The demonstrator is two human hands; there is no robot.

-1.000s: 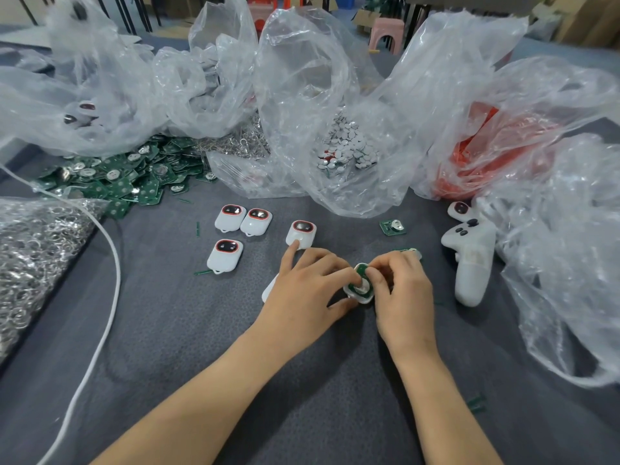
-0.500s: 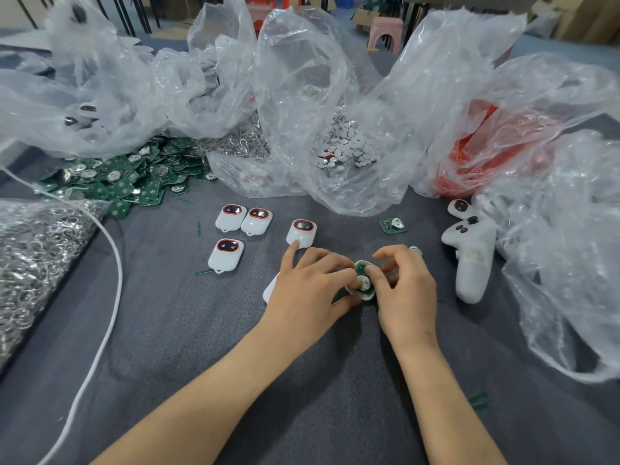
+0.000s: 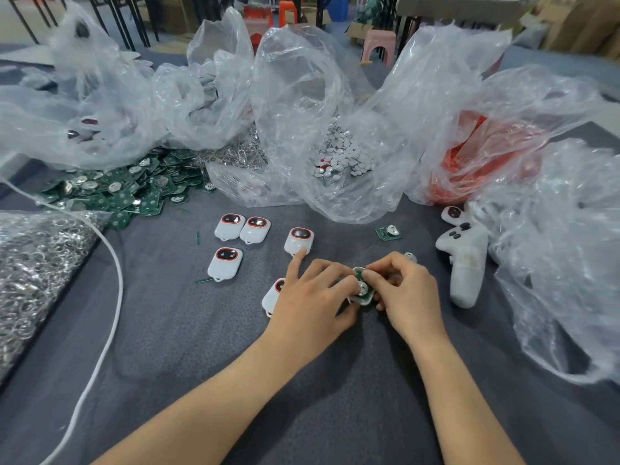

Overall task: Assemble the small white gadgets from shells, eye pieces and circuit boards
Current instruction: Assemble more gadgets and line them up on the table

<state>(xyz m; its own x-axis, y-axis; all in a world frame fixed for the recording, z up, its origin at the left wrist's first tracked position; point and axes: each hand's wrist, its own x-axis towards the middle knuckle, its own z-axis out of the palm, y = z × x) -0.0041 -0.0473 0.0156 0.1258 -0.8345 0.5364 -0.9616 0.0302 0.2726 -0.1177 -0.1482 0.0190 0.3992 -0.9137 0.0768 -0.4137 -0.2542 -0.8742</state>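
Left hand (image 3: pixel 312 297) and right hand (image 3: pixel 406 290) both pinch white shell (image 3: pixel 359 301) holding circuit board (image 3: pixel 364 288); most of shell hidden under them.

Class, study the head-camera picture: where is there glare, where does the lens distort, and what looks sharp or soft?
Head view: white glare streaks the crinkled clear plastic bags; the wide lens stretches the corners; the left hand and right hand gripping the half-built white gadget look sharp; the pink plastic stool behind looks softer.
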